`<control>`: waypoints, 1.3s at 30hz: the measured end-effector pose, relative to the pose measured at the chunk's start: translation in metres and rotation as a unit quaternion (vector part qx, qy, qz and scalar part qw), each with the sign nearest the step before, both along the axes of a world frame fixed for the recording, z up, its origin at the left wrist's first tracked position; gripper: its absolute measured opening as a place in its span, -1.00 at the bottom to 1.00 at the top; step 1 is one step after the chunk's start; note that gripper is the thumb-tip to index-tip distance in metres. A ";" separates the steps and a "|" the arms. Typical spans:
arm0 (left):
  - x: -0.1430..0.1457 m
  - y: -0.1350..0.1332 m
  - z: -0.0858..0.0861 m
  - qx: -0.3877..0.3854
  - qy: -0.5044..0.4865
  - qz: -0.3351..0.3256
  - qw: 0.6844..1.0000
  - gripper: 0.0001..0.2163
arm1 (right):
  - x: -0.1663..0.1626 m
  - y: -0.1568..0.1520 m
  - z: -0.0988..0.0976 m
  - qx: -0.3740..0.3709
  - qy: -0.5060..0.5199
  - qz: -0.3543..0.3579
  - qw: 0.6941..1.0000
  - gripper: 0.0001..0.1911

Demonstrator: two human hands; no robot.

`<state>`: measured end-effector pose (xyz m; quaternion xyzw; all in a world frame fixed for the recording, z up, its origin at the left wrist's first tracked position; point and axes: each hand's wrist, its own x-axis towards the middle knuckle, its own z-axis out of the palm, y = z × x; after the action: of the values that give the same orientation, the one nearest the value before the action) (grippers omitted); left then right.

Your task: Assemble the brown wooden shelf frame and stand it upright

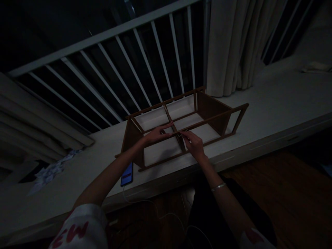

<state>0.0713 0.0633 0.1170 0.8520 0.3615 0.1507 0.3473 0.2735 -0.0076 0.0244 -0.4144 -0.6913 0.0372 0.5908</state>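
A brown wooden shelf frame lies on its side on a pale ledge, with solid panels at both ends and a crossbar in the middle. My left hand is on its near long rail, thumb and fingers around the wood beside the middle joint. Close to that joint, my right hand pinches a thin, bent metal tool that looks like a hex key. Its tip meets the rail, though dim light hides the exact contact.
A lit phone with a white cable lies by the frame's left end. Behind stands a white railing, flanked by curtains. Crumpled patterned cloth or paper lies left. The ledge drops to a wooden floor.
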 end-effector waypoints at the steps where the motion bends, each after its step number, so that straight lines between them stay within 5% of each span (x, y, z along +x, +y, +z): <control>1: 0.000 0.000 0.000 -0.002 0.002 0.001 1.000 -0.38 | 0.000 0.001 0.000 0.000 0.001 -0.002 1.000 -0.72; 21: 0.000 0.002 -0.001 0.004 0.000 0.002 1.000 -0.36 | 0.002 -0.001 -0.006 0.021 -0.037 -0.045 0.998 -0.73; 39: -0.001 0.001 -0.001 0.016 -0.002 -0.007 1.000 -0.38 | -0.007 -0.011 0.001 -0.044 -0.023 -0.071 0.996 -0.79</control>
<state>0.0704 0.0646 0.1160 0.8596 0.3523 0.1563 0.3354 0.2666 -0.0186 0.0249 -0.4888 -0.6709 0.0161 0.5574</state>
